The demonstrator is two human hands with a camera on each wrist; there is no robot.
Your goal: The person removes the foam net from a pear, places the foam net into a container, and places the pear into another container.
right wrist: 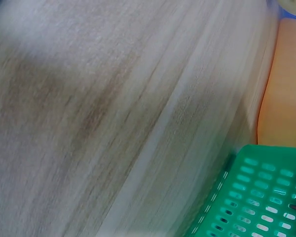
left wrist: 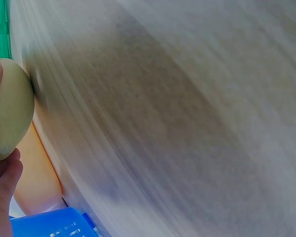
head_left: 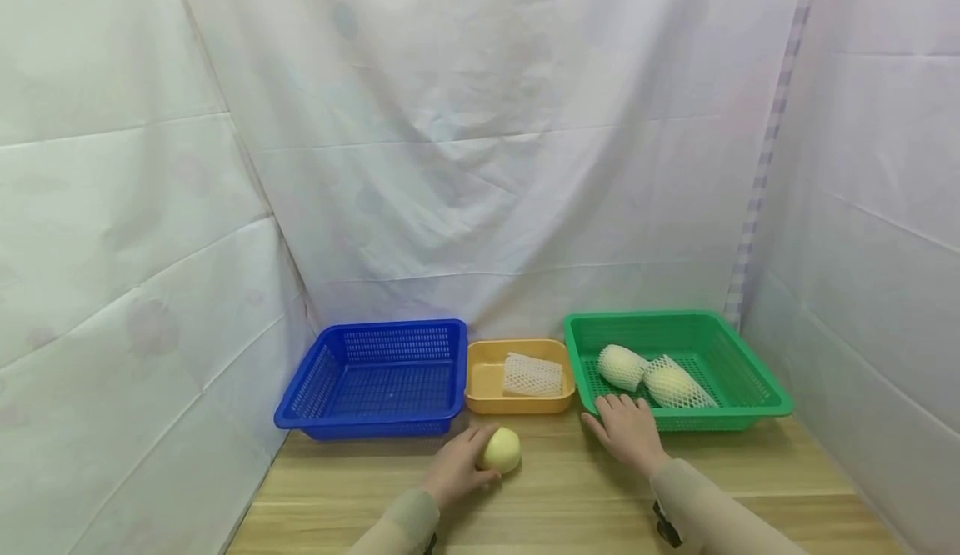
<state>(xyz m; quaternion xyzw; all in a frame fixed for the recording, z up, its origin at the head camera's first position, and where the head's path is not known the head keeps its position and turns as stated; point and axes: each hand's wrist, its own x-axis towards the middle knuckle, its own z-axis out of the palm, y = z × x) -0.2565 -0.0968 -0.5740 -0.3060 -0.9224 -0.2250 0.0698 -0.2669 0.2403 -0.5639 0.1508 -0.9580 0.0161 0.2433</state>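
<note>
L grip holds fruit, near side of yellow tray; R grip, fingers loosely spread, at near rim of green bin. Fruit prob. firm, smooth, bruisable; best cupped round middle.

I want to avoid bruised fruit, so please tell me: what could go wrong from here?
The bare, round fruit in the left grip could roll across the table if it is released. The right grip, at the near rim of the green basket, might shift the basket if it pushes. The two netted fruits lie close together, so lifting one may knock the other.
</note>
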